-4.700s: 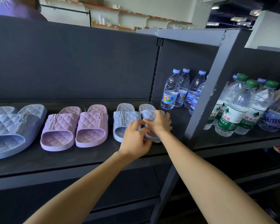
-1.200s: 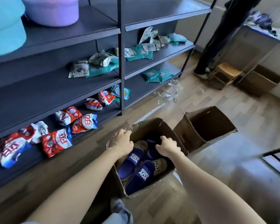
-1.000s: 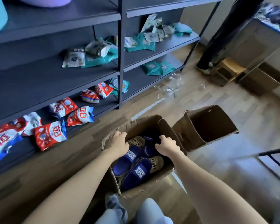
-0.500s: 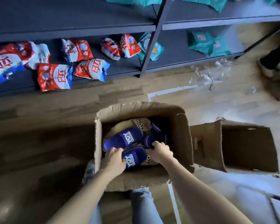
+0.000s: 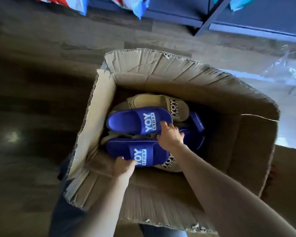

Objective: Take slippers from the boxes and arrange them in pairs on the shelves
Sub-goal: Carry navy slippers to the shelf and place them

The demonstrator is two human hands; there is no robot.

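2 grips newly made in box [image 5: 161,71] mid-frame: left hand [image 5: 123,166] grasps lower blue slipper [image 5: 121,148], right hand [image 5: 169,135] pinches upper blue slipper [image 5: 135,119]; pair seems liftable.

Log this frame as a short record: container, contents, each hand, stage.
container: cardboard box, open, on the floor
contents: near blue slipper, far blue slipper, beige slippers beneath
left hand: grips near blue slipper's side edge
right hand: fingers curled on far blue slipper's toe end
stage: both blue slippers in the box
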